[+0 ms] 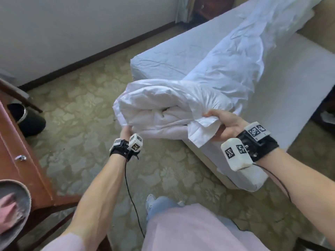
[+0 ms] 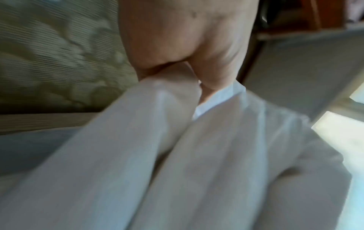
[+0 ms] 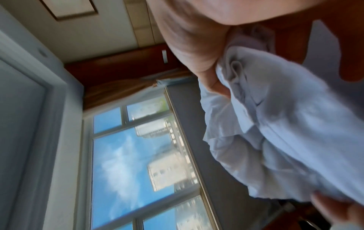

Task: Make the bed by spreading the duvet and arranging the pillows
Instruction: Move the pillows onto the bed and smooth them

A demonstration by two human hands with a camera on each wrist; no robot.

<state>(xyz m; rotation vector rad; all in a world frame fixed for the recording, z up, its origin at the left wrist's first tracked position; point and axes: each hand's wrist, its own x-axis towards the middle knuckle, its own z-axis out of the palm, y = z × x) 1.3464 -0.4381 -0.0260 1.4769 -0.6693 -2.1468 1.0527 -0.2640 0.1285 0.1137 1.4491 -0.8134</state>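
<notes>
Duvet [image 1: 181, 105]: white, bunched lengthwise into a long crumpled roll along the middle of the bed [image 1: 163, 57], from the foot edge toward the far head end. Near end folded into a thick wad, overhanging the foot edge of the bed and held off the floor.

Left hand [image 1: 125, 132]: at the lower left of the wad, beyond the foot corner of the bed. Left wrist view, blurred: thumb and fingers [image 2: 214, 65] pinch a fold of the white cloth [image 2: 177, 155]. Grip closed on the duvet.

Right hand [image 1: 225, 126]: at the right side of the wad, over the foot edge. Fingers curled round a gathered corner; a loose flap hangs below the fist. Right wrist view confirms cloth [image 3: 285, 124] bunched inside the closed grip [image 3: 197, 59].

Sheet on the bed lies bare on both sides of the roll.

Surroundings: patterned carpet [image 1: 81, 124] below the hands; wooden cabinet [image 1: 21, 160] at the left; window [image 3: 138, 155] seen in the right wrist view.
</notes>
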